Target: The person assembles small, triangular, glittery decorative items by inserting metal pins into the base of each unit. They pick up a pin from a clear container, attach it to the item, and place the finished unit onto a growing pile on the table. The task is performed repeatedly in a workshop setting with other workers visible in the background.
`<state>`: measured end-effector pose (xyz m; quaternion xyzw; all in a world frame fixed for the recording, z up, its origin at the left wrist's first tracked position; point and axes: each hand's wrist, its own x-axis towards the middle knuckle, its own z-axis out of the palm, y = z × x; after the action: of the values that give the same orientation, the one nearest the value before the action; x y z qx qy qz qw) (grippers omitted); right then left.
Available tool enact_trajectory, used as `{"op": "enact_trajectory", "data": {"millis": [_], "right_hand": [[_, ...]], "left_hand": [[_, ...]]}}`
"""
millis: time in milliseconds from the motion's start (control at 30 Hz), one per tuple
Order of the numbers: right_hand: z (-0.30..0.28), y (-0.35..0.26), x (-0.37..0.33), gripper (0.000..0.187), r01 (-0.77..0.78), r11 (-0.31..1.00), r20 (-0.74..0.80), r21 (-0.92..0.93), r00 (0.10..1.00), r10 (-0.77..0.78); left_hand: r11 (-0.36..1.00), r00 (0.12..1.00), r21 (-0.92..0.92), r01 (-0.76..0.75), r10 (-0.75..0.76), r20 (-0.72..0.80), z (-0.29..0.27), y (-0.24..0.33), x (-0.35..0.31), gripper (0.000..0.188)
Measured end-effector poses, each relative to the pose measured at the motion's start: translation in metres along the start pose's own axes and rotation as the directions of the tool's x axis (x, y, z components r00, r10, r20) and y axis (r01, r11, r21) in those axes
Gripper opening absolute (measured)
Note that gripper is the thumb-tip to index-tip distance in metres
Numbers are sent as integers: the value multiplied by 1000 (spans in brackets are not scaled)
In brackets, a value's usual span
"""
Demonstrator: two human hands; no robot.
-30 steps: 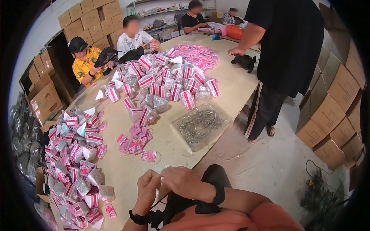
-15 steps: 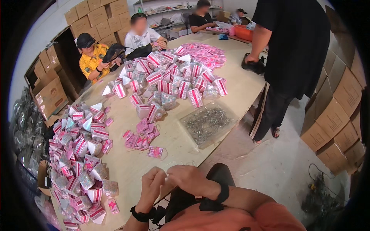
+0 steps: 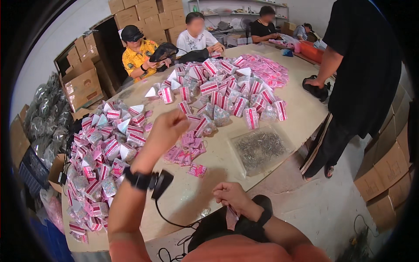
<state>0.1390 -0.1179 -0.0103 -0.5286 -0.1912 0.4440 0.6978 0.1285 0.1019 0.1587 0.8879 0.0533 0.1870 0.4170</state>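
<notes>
Pale table (image 3: 214, 155), pink tags (image 3: 185, 152) heaped
Left hand (image 3: 166, 133) high, right hand (image 3: 234, 195) lower; fingers curled, any grip unclear

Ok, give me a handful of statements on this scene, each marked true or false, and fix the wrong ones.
1. The left hand and the right hand are apart. True.
2. A shallow tray holds small metal pieces. True.
3. The right hand is inside the tray. False: it is outside, nearer the person's body.
4. Pink-banded packets lie heaped on the table. True.
5. In the view, the left hand is right of the tray. False: it is left of it.
</notes>
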Motion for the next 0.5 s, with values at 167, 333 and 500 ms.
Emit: {"op": "enact_trajectory", "data": {"millis": [167, 333, 500], "right_hand": [[-7, 3, 2, 13, -5, 1000, 30, 24, 1000, 4], [-10, 7, -1, 15, -6, 997, 54, -80, 998, 11], [-12, 13, 0, 15, -8, 998, 87, -67, 996, 14]], "left_hand": [[930, 980, 313, -191, 200, 2, 38, -69, 75, 24], [844, 997, 535, -40, 67, -31, 100, -121, 90, 42], [801, 995, 597, -47, 89, -41, 113, -125, 89, 49]]}}
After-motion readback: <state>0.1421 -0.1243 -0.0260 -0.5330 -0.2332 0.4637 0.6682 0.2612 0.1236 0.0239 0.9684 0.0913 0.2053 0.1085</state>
